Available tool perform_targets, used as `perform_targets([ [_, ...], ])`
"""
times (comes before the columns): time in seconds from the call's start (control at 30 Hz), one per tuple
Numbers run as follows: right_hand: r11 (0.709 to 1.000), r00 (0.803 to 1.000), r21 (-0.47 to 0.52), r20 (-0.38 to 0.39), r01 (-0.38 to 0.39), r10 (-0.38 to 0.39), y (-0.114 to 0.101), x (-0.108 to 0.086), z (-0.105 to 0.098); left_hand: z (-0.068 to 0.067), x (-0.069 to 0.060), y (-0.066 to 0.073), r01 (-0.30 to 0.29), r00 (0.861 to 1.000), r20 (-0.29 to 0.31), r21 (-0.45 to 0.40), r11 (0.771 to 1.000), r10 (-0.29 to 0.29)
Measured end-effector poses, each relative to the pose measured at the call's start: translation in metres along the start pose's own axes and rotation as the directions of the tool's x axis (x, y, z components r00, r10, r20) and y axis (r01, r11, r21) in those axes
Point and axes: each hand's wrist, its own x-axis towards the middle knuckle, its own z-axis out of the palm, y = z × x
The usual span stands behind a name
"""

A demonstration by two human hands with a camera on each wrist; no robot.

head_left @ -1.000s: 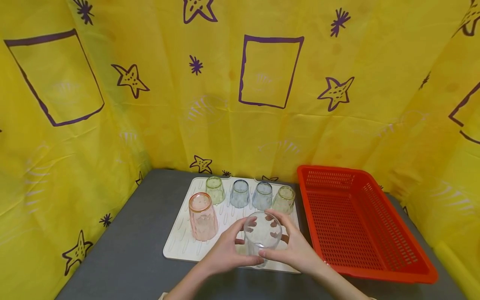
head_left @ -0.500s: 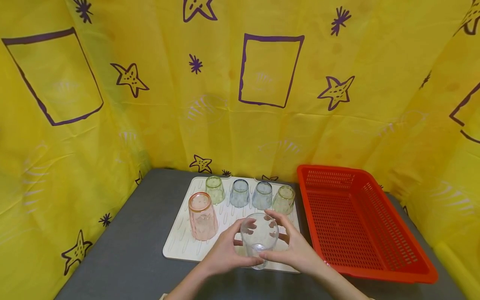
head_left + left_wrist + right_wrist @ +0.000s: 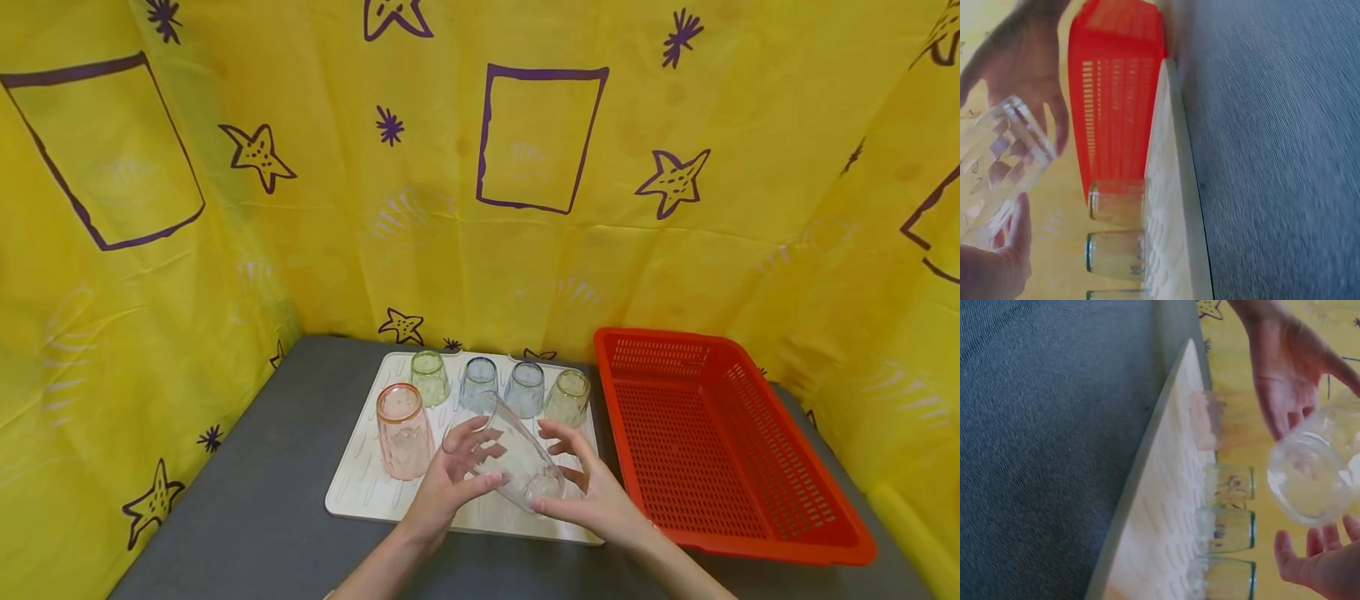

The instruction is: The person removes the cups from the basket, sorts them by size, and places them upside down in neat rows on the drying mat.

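Note:
A clear drinking glass is held above the drying mat, tilted with its wide mouth to the upper left and its base to the lower right. My left hand grips its side, with the thumb in front and the fingers seen through the glass. Close beside the base is my right hand, its fingers spread and loosely curved; in the right wrist view a small gap shows between the fingertips and the glass. On the mat stand a pink glass, two green glasses and two blue glasses, narrower ends up.
An empty red plastic basket with slotted walls stands right of the mat. Dark grey cloth covers the table. Yellow patterned fabric hangs at the back and both sides.
The clear glass has turned from near upright to tilted, its mouth swinging left. My left hand has shifted slightly left and up around it; the right hand has loosened near the base.

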Motion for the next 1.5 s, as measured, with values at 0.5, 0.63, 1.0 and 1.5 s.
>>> perform_targets([
  [0.5, 0.952, 0.999, 0.303, 0.041, -0.042, 0.031, 0.000, 0.000, 0.010, 0.009, -0.005, 0.007, 0.103, 0.994, 0.015, -0.348, 0.932, -0.104],
  [0.63, 0.956, 0.998, 0.290, 0.049, -0.042, 0.029, 0.000, -0.001, 0.010, 0.006, -0.006, 0.007, 0.125, 0.992, 0.027, -0.306, 0.944, -0.123],
  [1.0, 0.976, 0.995, 0.209, 0.091, -0.059, 0.040, -0.001, -0.002, -0.003, -0.020, -0.008, 0.012, 0.055, 0.998, 0.046, -0.051, 0.997, -0.053],
  [1.5, 0.998, 0.985, 0.017, 0.159, 0.061, -0.063, 0.006, -0.009, -0.017, -0.036, -0.007, 0.029, -0.040, 0.991, 0.133, 0.342, 0.939, -0.006],
])
